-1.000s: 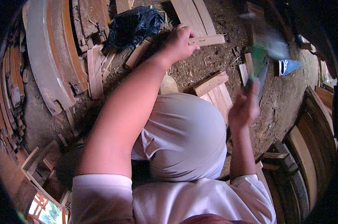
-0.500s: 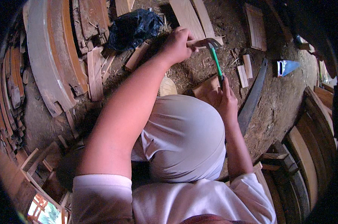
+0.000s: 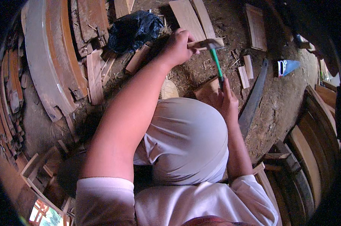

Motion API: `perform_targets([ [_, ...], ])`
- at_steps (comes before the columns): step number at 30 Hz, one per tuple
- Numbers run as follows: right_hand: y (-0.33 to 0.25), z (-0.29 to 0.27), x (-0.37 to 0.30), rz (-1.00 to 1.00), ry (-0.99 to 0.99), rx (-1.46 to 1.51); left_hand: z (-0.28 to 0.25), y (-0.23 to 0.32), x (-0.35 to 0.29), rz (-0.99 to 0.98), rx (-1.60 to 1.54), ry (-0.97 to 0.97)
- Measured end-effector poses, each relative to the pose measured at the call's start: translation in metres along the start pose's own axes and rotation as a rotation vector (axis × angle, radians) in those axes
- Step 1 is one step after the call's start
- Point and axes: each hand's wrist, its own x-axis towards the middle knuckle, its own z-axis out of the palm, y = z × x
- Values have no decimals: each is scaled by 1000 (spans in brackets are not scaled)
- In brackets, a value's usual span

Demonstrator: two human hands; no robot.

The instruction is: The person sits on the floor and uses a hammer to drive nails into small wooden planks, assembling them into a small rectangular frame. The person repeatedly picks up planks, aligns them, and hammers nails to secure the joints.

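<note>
Two offcuts (image 3: 243, 77) separate hammer (image 3: 216, 61) from saw edge (image 3: 254, 97).

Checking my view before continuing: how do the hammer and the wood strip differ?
The hammer has a green handle; the wood strip is bare, pale wood. The hammer is in the right hand, the wood strip in the left hand. The hammer's handle points away from the person; the wood strip lies crosswise. Both are hand-held.

I've got a green-handled hammer (image 3: 216, 62), handle slanting up-left, head over a narrow pale wooden strip (image 3: 220, 40); strip's roughly crosswise, left end pinched by me; head-to-strip contact unclear.
</note>
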Motion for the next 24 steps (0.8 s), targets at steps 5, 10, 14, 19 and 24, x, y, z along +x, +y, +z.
perform_targets([
  [5, -4, 2, -7, -24, 44, -22, 2, -6, -4, -15, 70, -15],
  [10, 30, 31, -51, -37, 237, 0, -37, 26, 2, -100, -54, -12],
  [14, 56, 36, -62, -80, 239, -266, -119, 51, 11, -318, 200, 212],
  [19, 51, 53, -72, -69, 338, -316, -177, 5, -25, -449, 580, 393],
  [24, 32, 41, -63, -40, 165, -313, -153, -40, -30, -218, 713, 284],
])
